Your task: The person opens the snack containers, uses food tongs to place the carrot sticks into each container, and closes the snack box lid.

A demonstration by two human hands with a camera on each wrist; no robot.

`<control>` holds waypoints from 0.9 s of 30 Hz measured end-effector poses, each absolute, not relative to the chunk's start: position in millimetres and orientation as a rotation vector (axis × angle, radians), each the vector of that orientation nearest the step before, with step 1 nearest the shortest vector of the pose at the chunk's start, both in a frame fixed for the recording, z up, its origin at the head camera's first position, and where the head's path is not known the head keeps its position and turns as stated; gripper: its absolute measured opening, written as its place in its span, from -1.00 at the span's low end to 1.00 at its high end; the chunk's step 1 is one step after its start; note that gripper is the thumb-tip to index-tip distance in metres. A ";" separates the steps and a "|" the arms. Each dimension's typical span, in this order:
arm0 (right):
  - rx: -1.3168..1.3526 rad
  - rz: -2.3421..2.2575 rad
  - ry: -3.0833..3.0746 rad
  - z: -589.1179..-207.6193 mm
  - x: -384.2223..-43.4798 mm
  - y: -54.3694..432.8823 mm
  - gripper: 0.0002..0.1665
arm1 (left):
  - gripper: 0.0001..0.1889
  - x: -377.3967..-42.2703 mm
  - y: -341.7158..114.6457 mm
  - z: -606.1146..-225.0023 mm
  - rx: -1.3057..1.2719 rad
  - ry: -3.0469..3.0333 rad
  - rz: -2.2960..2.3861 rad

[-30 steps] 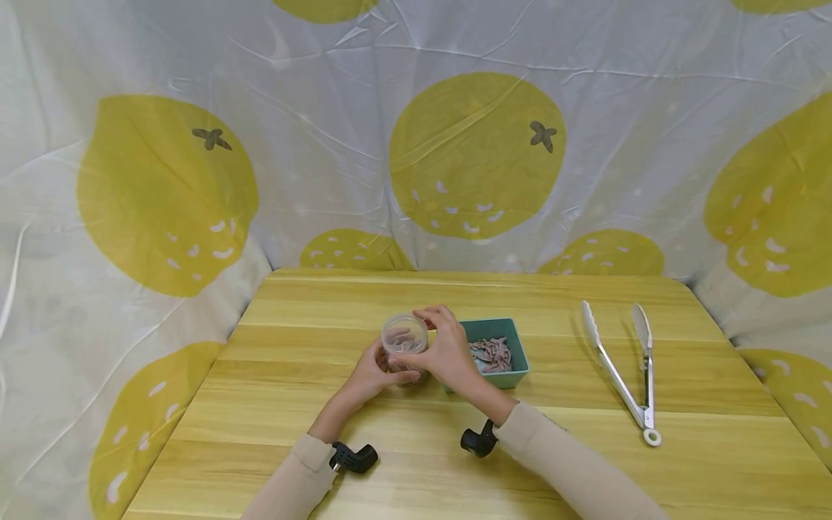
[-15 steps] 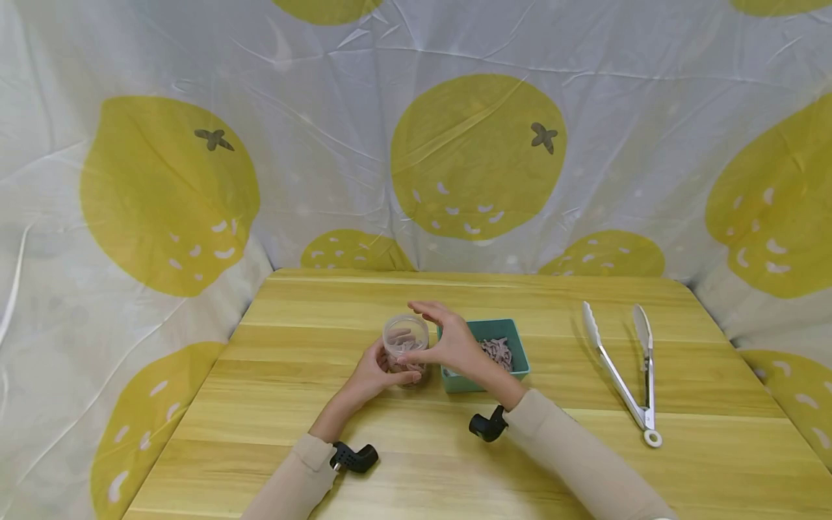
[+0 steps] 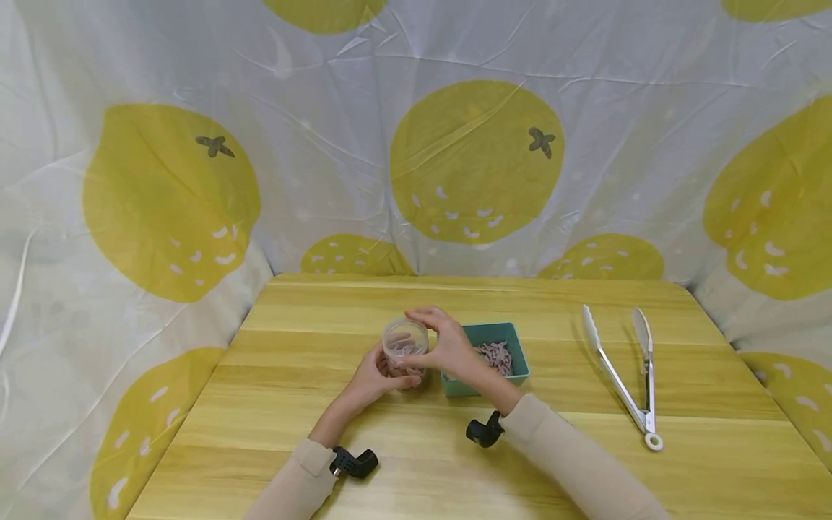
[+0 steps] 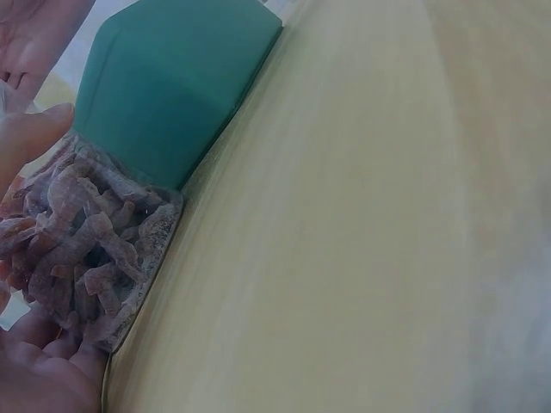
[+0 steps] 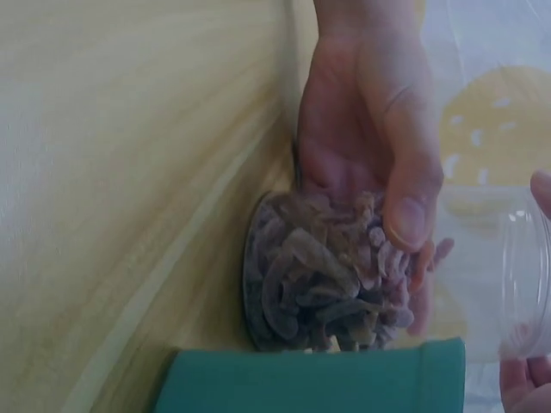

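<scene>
A clear plastic jar point(image 3: 408, 348), partly filled with brownish, powdery dried strips point(image 5: 314, 280), stands upright on the table. My left hand point(image 3: 372, 379) grips it from the left, its thumb across the front. From the right, my right hand point(image 3: 448, 350) spans the jar's top, thumb at the near side and fingers at the far side of the rim. Whether a clear lid sits on that top I cannot tell. Just right of the jar is a green rectangular box point(image 3: 513, 334) holding more such strips, partly hidden by my right hand and wrist.
Metal tongs point(image 3: 627, 393) with pale tips lie spread at the right on the wooden table point(image 3: 312, 310). A lemon-print curtain point(image 3: 325, 159) hangs behind the table and along its sides.
Half a second ago the right hand's fingers lifted from the jar's rim; now they are back around it. The left hand and jar stay in place.
</scene>
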State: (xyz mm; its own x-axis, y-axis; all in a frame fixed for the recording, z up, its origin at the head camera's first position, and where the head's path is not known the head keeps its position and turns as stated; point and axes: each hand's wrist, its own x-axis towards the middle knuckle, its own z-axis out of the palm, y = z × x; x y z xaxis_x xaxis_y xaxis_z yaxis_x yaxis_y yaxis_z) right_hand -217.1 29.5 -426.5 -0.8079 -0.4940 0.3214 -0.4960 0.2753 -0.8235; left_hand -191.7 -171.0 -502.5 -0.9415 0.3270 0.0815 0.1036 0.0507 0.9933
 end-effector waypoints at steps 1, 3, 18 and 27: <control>0.948 1.618 -2.504 -426.9 -215.8 28.4 -0.06 | -0.17 -191.5 -170.8 -502.3 0.444 2.149 2.009; 0.896 1.613 -2.501 -427.4 -213.3 26.2 -0.07 | -0.17 -191.3 -170.9 -502.5 0.439 2.148 2.012; 0.908 1.651 -2.503 -425.0 -213.9 29.7 0.06 | -0.16 -191.1 -171.0 -503.6 0.441 2.136 2.019; 1.107 1.626 -2.519 -421.2 -218.0 33.3 -0.04 | -0.15 -192.2 -171.4 -504.6 0.448 2.155 2.007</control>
State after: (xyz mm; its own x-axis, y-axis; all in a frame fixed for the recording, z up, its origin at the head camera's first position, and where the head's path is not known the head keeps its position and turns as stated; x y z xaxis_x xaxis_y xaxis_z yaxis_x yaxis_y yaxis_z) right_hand -218.0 33.3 -421.2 -0.7588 -0.5733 0.3090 -0.5176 0.2429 -0.8204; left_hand -192.2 -171.4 -504.6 -0.9419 0.3252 0.0845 0.1073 0.0529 0.9928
